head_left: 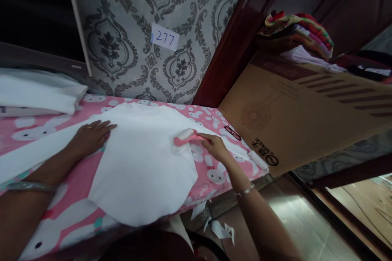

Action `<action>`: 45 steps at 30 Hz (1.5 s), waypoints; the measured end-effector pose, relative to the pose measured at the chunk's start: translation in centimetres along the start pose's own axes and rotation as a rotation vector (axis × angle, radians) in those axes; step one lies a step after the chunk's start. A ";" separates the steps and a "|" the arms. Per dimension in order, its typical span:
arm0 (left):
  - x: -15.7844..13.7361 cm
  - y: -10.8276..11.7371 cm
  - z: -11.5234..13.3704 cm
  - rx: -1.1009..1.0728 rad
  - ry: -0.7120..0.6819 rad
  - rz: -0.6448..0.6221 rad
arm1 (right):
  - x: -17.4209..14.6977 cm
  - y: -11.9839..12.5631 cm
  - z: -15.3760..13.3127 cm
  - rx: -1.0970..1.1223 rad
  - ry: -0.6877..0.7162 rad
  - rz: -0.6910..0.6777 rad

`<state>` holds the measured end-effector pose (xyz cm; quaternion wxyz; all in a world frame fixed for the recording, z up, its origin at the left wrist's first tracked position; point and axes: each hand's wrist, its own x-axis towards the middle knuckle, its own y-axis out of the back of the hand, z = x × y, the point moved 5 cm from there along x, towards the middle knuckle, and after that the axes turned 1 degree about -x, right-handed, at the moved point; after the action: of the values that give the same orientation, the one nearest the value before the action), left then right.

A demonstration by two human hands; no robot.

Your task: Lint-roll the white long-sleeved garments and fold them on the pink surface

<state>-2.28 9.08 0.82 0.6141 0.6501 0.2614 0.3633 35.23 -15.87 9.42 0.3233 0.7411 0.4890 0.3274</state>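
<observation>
A white long-sleeved top lies spread flat on a pink cloth with white rabbits. My left hand rests flat where the left sleeve joins the body, fingers stretched out. In my right hand is the handle of a pink lint roller. Its white roll sits on the right side of the top's body and looks slightly blurred. The right sleeve runs from the shoulder toward the cloth's right end, partly behind my right hand.
Folded white fabric lies at the left under a dark screen. A large cardboard box stands at the right with folded clothes on it. A white roll and glasses sit near the right end. Paper scraps litter the floor.
</observation>
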 end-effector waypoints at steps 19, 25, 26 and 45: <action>-0.8 1.4 1.3 -0.050 -0.019 0.004 | -7.2 1.3 -1.1 -0.014 -0.004 -0.092; -0.8 1.3 1.2 -0.042 -0.017 -0.020 | -6.9 -4.6 -3.1 0.068 0.058 -0.094; -0.8 1.2 1.1 -0.043 -0.017 -0.023 | -7.7 -4.2 -2.7 0.052 0.053 -0.109; -0.3 0.3 0.7 0.021 0.009 -0.028 | -8.3 -7.0 -6.1 0.153 0.110 -0.131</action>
<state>-1.97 8.40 1.07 0.6109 0.6512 0.2770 0.3550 24.17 -20.51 5.93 0.2592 0.7109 0.5771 0.3073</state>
